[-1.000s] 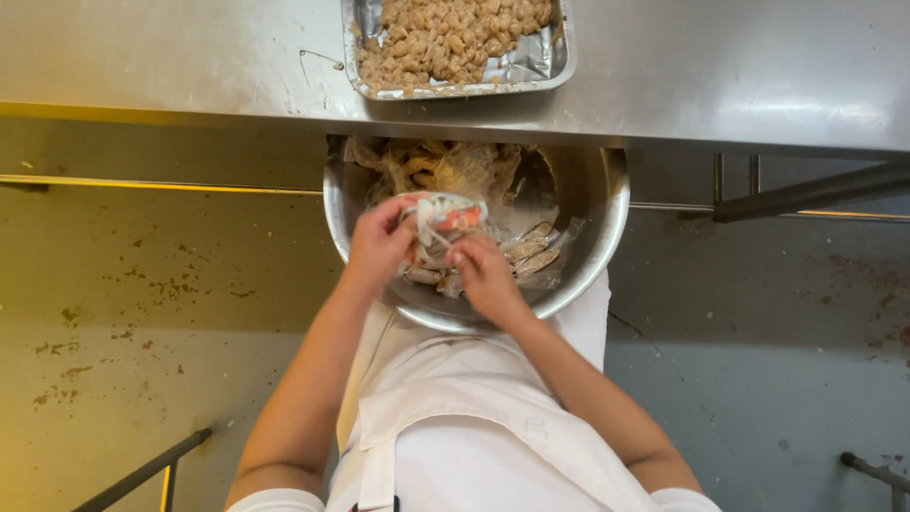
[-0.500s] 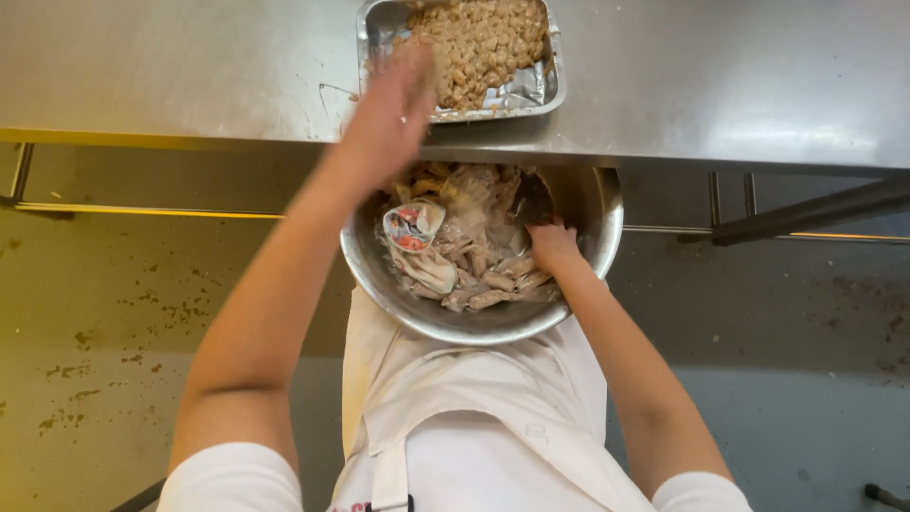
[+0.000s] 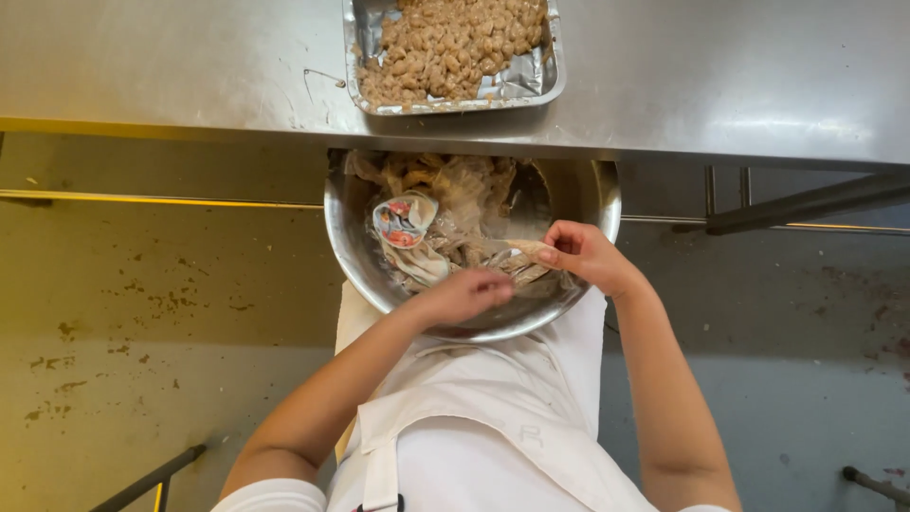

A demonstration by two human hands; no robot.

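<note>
Both grips work inside one landmark, a round metal bowl (image 3: 353, 248) held against my apron (image 3: 493, 417), just under the edge of the steel desk (image 3: 190, 66). Right hand (image 3: 583, 254), at the bowl's right rim, pinches a pale, papery strip (image 3: 524, 258) between thumb and fingertips. Left hand (image 3: 464, 296), at the near rim, is loosely curled with fingertips down toward the near end of that strip; it is blurred, so I cannot tell whether it grips anything.

The strip lies almost flat over the heap in the near right part of the bowl. Its long axis runs roughly side to side, one end at my right thumb, the other pointing toward the bowl's centre and slightly toward me.

The heap (image 3: 455, 204) of thin, tan, crumpled scraps fills the bowl's middle and far side. Left of centre sits a small crumpled wrapper (image 3: 403, 220), white with red and blue. Beyond the bowl, on the desk, a foil tray (image 3: 540, 81) holds beige, lumpy pieces (image 3: 445, 43).

Risks, as I judge them: the bowl seems propped only by my body and the desk edge, so a hard tug could tip it and spill scraps to the floor (image 3: 142, 313). The strip looks thin and could tear if both hands pull apart. Loose scraps could also ride over the near rim onto my apron.
</note>
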